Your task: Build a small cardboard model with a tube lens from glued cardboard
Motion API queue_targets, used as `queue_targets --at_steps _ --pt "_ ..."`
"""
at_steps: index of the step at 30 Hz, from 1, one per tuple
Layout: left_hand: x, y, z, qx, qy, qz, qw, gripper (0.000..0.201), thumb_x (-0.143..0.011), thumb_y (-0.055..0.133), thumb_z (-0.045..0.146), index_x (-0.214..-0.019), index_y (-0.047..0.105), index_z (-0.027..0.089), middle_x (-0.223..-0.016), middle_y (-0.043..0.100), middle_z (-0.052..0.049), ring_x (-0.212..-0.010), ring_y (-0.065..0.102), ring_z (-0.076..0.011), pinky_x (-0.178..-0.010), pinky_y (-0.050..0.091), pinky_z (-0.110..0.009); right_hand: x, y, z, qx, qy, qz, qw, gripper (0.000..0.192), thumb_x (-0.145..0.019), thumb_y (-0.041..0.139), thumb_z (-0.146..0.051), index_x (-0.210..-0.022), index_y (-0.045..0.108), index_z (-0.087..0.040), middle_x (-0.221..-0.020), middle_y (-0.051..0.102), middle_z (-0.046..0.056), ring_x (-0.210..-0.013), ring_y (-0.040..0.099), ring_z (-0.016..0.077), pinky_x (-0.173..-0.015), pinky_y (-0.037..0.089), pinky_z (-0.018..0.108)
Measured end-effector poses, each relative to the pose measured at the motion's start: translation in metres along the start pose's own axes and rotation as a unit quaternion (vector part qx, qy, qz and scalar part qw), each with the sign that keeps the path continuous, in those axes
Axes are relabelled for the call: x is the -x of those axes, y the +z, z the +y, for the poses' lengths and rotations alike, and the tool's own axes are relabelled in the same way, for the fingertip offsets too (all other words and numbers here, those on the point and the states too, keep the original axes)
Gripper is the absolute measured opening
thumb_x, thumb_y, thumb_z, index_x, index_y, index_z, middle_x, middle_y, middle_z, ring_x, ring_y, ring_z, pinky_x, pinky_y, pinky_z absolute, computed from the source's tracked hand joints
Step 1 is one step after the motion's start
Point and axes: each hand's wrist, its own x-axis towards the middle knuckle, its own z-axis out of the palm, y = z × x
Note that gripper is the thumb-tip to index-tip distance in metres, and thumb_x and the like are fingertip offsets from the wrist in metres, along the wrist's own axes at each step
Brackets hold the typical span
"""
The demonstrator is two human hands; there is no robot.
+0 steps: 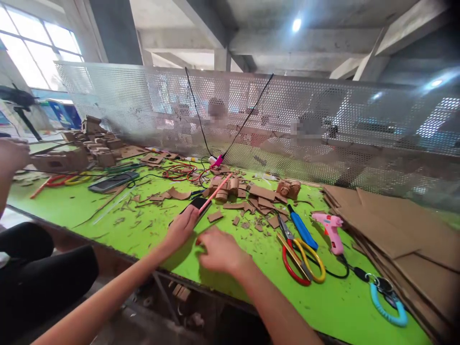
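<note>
Two bare hands are working over the green table (108, 211), near its front edge. The left hand (181, 226) is grasping one dark phone (197, 205) by its near end, fingers curled around the edge, while the phone is lying flat on the table with its long axis running from the hand up and to the right, its far end pointing toward the mesh screen (251, 110). One pink stick (216, 191) is crossing the phone's far end, slanting the same way, up and right. The right hand (220, 250) is resting just beside the left one, palm down on the table; it is blurred, so whether its fingers are pinching anything cannot be told. To the right, two pairs of scissors are lying overlapped, one red-handled (293, 268) and one yellow-handled (315, 262), blades pointing away and left. One blue-handled cutter (302, 230) is lying just beyond them, and one pink glue gun (332, 231) beside it. A second phone (113, 181) is lying far left. Cardboard scraps (251, 203) are scattered behind the hands, too many to count, and cardboard sheets (391, 225) are stacked at the right edge.
</note>
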Motion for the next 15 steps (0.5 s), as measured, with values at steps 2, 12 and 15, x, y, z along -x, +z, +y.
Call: queue_targets --at_steps 2,12,15 --pt "0.003 0.013 -0.013 0.042 -0.021 0.040 0.998 0.035 -0.091 0.026 0.047 -0.071 0.039 0.022 -0.056 0.045 0.003 -0.053 0.046 -0.0154 -0.053 0.036 -0.027 -0.015 -0.006 0.027 0.056 -0.032 -0.007 0.998 0.024 -0.075 0.058 -0.021 -0.097 0.067 -0.017 -0.107 0.068 0.011 -0.101 0.060 0.0242 -0.079 0.044 0.032" --pt "0.009 0.024 -0.011 0.134 -0.020 0.058 0.989 0.036 -0.093 0.027 0.047 -0.070 0.039 0.022 -0.056 0.040 0.005 -0.049 0.040 -0.0125 -0.049 0.033 -0.025 -0.048 -0.007 0.072 0.104 -0.054 0.045 0.992 0.022 -0.085 0.058 -0.036 -0.099 0.063 -0.020 -0.106 0.066 0.008 -0.100 0.059 0.0230 -0.085 0.041 0.036" --pt "0.009 0.024 -0.010 0.168 -0.034 0.057 0.984 0.036 -0.093 0.028 0.047 -0.070 0.039 0.022 -0.056 0.038 0.005 -0.047 0.038 -0.0114 -0.047 0.033 -0.024 -0.065 -0.001 0.078 0.108 -0.026 0.045 0.993 0.025 -0.084 0.057 -0.032 -0.101 0.061 -0.015 -0.112 0.063 0.015 -0.102 0.058 0.0271 -0.083 0.042 0.038"
